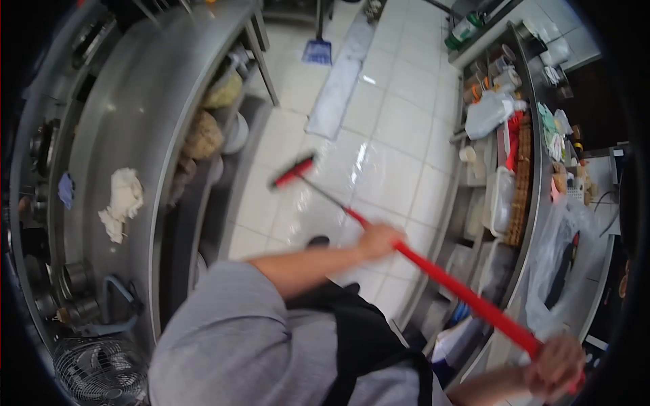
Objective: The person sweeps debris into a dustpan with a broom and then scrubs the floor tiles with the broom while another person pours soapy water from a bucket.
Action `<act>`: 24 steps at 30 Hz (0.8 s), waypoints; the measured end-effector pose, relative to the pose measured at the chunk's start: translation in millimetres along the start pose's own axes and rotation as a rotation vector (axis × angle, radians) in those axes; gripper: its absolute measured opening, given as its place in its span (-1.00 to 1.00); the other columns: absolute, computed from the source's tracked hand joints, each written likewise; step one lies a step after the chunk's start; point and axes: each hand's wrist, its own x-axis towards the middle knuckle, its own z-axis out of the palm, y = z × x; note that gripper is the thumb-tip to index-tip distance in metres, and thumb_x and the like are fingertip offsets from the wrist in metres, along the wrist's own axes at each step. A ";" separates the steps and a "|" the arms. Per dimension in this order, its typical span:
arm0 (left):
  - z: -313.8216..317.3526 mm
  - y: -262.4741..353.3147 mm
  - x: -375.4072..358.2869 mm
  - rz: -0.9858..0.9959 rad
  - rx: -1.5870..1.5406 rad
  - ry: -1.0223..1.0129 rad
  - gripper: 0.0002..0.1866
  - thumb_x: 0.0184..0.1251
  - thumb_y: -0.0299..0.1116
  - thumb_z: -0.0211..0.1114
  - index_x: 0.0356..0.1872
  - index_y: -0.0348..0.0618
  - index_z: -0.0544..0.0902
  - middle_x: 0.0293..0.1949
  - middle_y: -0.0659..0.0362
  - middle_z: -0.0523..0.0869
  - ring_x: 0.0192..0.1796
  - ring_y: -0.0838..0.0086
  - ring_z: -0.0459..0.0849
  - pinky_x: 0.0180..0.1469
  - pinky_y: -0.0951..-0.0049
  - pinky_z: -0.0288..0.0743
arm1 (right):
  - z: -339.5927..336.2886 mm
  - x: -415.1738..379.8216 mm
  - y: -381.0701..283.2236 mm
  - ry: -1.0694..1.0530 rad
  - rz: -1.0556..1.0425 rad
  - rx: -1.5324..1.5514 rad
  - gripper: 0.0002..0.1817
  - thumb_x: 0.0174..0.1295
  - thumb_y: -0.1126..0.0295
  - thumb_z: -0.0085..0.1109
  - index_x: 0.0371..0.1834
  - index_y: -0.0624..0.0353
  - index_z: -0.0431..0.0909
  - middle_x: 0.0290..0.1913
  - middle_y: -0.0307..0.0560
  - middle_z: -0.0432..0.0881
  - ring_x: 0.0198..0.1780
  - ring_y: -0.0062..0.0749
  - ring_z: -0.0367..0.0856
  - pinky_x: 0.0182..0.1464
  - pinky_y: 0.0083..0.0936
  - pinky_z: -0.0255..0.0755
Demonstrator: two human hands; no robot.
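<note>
A broom with a red handle (pixel 467 294) runs diagonally across the view. Its red head with dark bristles (pixel 293 172) is at the white tiled floor, left of the middle. My left hand (pixel 380 241) is closed around the handle about midway along. Near the handle's upper end, at lower right, my right hand (pixel 556 367) is wrapped around it, slightly blurred. The floor (pixel 318 216) around the broom head looks wet and shiny.
A steel counter (pixel 135 81) with a crumpled cloth (pixel 124 196) stands on the left, bags on the shelf below. A fan (pixel 100 371) is at lower left. Packed shelves (pixel 467 196) line the right. Farther off are a blue dustpan (pixel 317 52) and a pale floor strip (pixel 338 88).
</note>
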 end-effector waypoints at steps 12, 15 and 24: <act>47.0 13.9 49.7 0.391 -0.043 -0.169 -0.90 0.05 -0.33 0.27 -0.53 -0.05 0.54 -0.49 0.05 0.61 -0.32 0.05 0.60 -0.29 0.07 0.43 | 60.7 -83.6 -14.2 0.467 -0.128 -0.368 -0.62 0.37 0.29 0.00 -0.66 0.01 0.26 -0.82 -0.40 0.24 -0.79 -0.72 0.17 -0.63 -0.73 0.17; 50.5 68.6 47.9 0.304 -0.002 -0.406 -0.80 0.09 -0.28 0.29 -0.58 -0.10 0.48 -0.48 0.03 0.60 -0.31 0.03 0.59 -0.28 0.08 0.42 | 55.7 -120.3 -42.4 0.670 -0.167 -0.437 -0.73 0.36 0.31 0.01 -0.54 0.07 0.33 -0.82 -0.42 0.24 -0.79 -0.71 0.18 -0.63 -0.71 0.20; 135.9 211.6 -49.9 0.730 -0.325 -1.207 -0.79 0.10 -0.27 0.29 -0.42 -0.13 0.45 -0.47 -0.01 0.60 -0.30 0.04 0.62 -0.26 0.10 0.44 | 104.2 -178.7 -181.9 0.414 -0.022 -0.531 -0.59 0.28 0.13 0.16 -0.67 -0.01 0.31 -0.77 -0.41 0.36 -0.76 -0.69 0.33 -0.60 -0.60 0.38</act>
